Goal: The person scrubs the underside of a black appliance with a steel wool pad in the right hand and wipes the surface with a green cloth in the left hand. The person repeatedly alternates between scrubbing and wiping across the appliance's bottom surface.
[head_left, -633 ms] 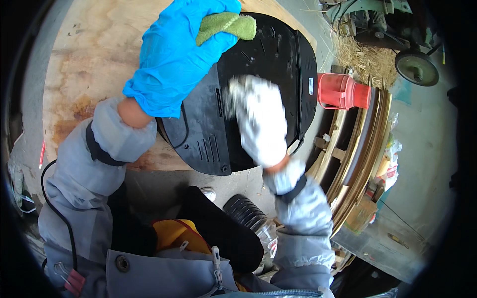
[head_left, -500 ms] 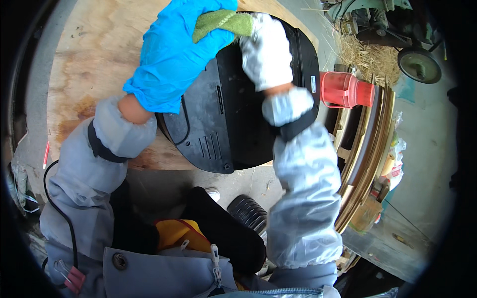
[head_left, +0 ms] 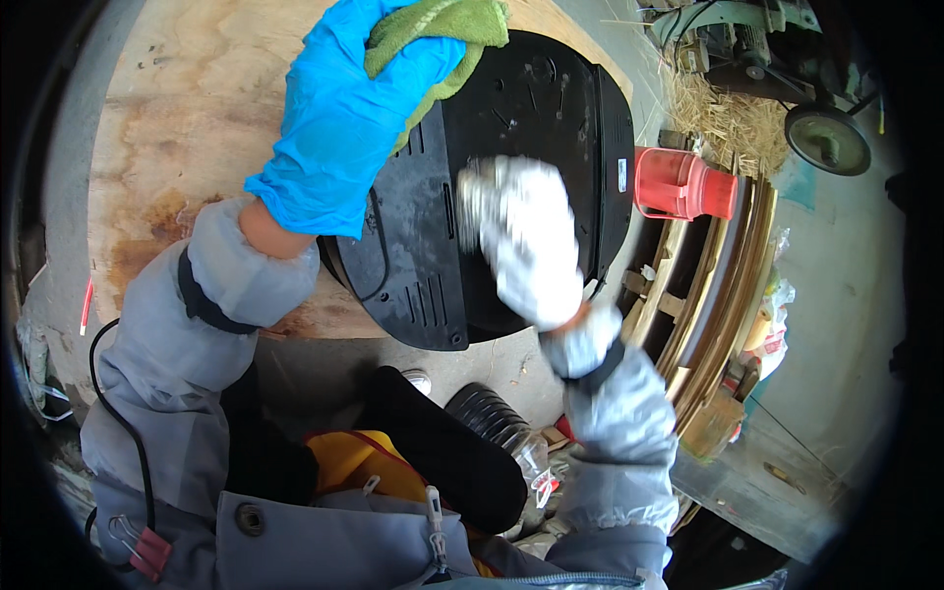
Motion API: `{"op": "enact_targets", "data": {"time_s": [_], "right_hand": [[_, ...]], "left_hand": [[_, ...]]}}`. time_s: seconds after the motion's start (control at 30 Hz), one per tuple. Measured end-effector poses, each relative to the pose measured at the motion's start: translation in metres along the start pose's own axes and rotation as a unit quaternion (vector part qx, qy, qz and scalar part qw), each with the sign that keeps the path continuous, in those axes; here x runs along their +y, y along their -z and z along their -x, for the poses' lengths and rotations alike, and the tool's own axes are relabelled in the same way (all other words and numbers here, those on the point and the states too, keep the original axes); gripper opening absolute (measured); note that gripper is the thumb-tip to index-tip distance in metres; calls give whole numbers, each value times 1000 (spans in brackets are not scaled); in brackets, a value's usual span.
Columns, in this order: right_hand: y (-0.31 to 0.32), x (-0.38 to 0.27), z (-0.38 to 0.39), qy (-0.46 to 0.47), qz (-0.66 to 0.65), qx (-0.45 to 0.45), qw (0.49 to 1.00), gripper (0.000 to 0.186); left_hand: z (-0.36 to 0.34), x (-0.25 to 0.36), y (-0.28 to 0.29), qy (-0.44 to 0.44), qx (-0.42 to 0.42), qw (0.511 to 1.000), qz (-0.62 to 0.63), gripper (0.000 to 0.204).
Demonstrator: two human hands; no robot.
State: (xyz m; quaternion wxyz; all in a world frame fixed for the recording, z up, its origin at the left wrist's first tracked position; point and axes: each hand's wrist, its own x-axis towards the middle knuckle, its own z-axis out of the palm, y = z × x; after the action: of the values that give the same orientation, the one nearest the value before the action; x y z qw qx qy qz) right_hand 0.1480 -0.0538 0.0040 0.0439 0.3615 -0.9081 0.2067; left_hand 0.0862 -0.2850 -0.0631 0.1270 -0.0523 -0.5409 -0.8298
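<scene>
My left hand, in a blue glove, is closed on a green cloth at the far left edge of a large black plastic housing. The cloth's folds stick out past the fingers and hang over that edge. My right hand, in a white glove, is over the middle of the housing. Motion smears its fingers, so I cannot make out their pose or whether they touch the surface. The housing has vent slots, small holes, scuffs and a thin black cable along its left part.
A wooden board lies under the housing. To the right are a red jug, stacked wood strips, straw and a machine with a wheel. A clear ribbed plastic bottle lies on the floor near my knee.
My right hand has come away from the green cloth and moved nearer to me over the housing. The cloth stays in my left hand, its folds now hanging more loosely.
</scene>
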Motion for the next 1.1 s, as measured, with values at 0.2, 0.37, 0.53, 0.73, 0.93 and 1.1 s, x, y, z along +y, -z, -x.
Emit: {"op": "enact_targets", "data": {"time_s": [0.2,0.37,0.53,0.73,0.93,1.1], "right_hand": [[-29,77,-114,16,64,62,996,15],[-12,24,-18,34,75,63,995,30],[34,-28,129,-168,22,43,985,33],[6,-45,195,-489,-248,318,774,13],[-42,-53,201,-470,-286,443,708,18],[-37,-51,197,-469,-284,432,716,21]], "left_hand": [[-4,9,-1,-17,5,996,-88,40],[5,18,-5,-45,-54,974,-215,42],[-21,51,-12,-113,-196,909,-351,47],[-77,47,-37,-117,-325,774,-530,45],[-51,35,-74,-146,-413,577,-690,42],[52,56,-120,-132,-553,584,-579,47]]}}
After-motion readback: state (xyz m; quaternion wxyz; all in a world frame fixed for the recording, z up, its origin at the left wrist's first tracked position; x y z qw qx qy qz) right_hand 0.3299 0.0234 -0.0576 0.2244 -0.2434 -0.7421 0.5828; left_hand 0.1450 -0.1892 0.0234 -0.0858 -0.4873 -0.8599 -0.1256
